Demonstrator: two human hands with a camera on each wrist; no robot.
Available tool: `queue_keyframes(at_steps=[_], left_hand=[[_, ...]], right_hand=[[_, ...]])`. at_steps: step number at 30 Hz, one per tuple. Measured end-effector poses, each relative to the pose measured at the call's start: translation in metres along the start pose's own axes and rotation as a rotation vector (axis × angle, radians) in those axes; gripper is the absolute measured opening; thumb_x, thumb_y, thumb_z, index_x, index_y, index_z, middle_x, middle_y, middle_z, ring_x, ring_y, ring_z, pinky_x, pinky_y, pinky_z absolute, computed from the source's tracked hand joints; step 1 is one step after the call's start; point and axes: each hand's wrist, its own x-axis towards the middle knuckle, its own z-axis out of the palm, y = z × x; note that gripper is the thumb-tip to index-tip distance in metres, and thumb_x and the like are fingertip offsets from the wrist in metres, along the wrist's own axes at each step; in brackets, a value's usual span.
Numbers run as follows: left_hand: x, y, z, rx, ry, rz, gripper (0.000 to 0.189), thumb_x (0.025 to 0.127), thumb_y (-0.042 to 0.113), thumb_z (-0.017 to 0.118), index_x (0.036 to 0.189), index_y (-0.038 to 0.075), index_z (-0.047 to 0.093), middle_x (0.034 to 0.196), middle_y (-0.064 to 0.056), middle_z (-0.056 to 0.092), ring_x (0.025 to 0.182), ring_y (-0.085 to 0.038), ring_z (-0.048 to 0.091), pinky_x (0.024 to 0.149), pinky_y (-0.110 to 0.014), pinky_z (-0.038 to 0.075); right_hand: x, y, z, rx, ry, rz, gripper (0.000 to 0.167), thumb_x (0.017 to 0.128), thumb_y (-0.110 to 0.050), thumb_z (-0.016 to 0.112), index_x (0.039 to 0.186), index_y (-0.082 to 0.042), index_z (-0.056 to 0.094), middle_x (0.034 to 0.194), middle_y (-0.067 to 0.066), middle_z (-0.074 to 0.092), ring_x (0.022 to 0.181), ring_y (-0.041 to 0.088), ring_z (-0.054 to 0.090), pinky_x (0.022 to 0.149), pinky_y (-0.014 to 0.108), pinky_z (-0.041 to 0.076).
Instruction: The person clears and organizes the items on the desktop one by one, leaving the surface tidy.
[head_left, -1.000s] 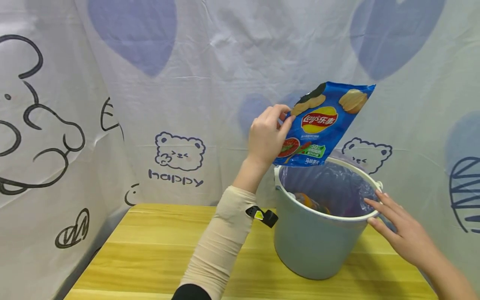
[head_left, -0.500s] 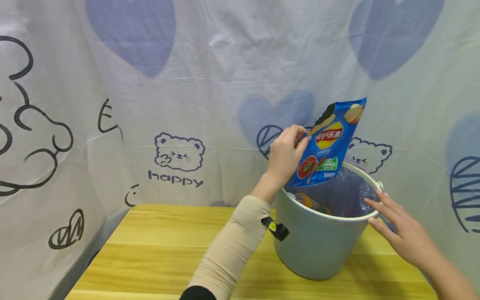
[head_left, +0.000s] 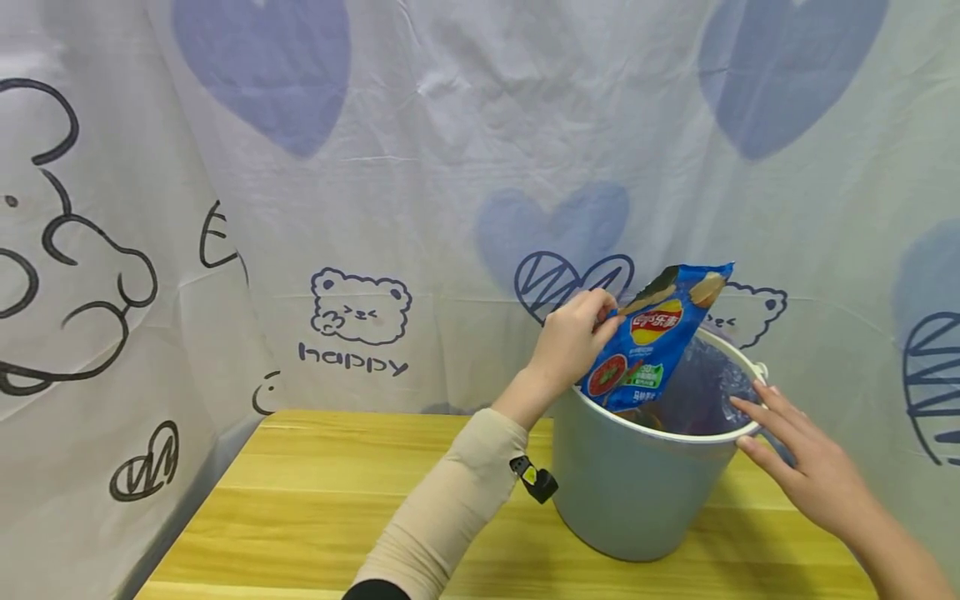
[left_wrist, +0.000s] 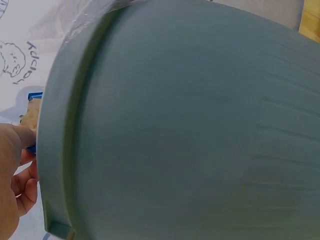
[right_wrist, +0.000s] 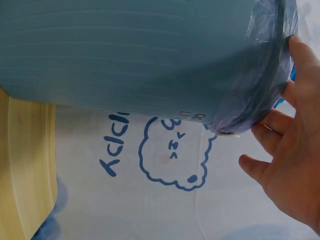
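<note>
My left hand [head_left: 573,342] pinches the left edge of a blue Lay's chip bag [head_left: 652,350] in the head view. The bag is torn along its upper left and leans to the right, its lower end inside the grey-blue bin [head_left: 637,492]. On the bin's right rim, my right hand [head_left: 806,450] rests with fingers fairly straight. The right wrist view shows its fingertips against the clear plastic liner [right_wrist: 265,65] folded over the rim. In the left wrist view the bin wall [left_wrist: 175,115] hides most of the bag.
Beneath the bin lies a yellow wooden table [head_left: 360,492]. A white cloth [head_left: 435,125] with hearts and bear drawings hangs behind and at the left. Part of an orange item [head_left: 645,417] shows inside the bin, below the bag.
My left hand has moved down and to the right with the chip bag, whose lower end has dropped from above the bin to below its rim. My right hand stays on the rim.
</note>
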Motion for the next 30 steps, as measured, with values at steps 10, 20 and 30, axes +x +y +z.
queue_keyframes(at_steps=[10, 20, 30], left_hand=[[-0.008, -0.001, 0.005, 0.152, -0.096, 0.006, 0.020, 0.094, 0.036, 0.063, 0.092, 0.017, 0.058, 0.074, 0.006, 0.056, 0.065, -0.007, 0.051, 0.056, -0.015, 0.034], [-0.006, 0.006, 0.003, 0.196, 0.066, -0.118, 0.020, 0.094, 0.039, 0.063, 0.089, 0.019, 0.063, 0.069, 0.008, 0.065, 0.060, -0.008, 0.057, 0.061, -0.022, 0.032], [-0.012, 0.011, 0.005, 0.281, -0.102, -0.038, 0.021, 0.094, 0.045, 0.060, 0.086, 0.025, 0.062, 0.075, 0.013, 0.061, 0.070, -0.007, 0.050, 0.064, -0.023, 0.034]], right_hand=[[-0.002, -0.001, -0.001, -0.003, -0.009, 0.015, 0.048, 0.100, -0.031, 0.052, 0.146, -0.019, 0.044, 0.163, 0.010, 0.019, 0.151, 0.037, 0.009, 0.092, 0.080, 0.023], [-0.002, 0.001, -0.001, 0.013, 0.027, -0.025, 0.047, 0.100, -0.028, 0.054, 0.146, -0.022, 0.045, 0.163, 0.009, 0.022, 0.153, 0.031, 0.008, 0.094, 0.080, 0.021], [0.000, 0.001, -0.001, 0.002, 0.014, -0.012, 0.048, 0.100, -0.029, 0.053, 0.146, -0.020, 0.045, 0.163, 0.009, 0.020, 0.153, 0.032, 0.007, 0.094, 0.081, 0.021]])
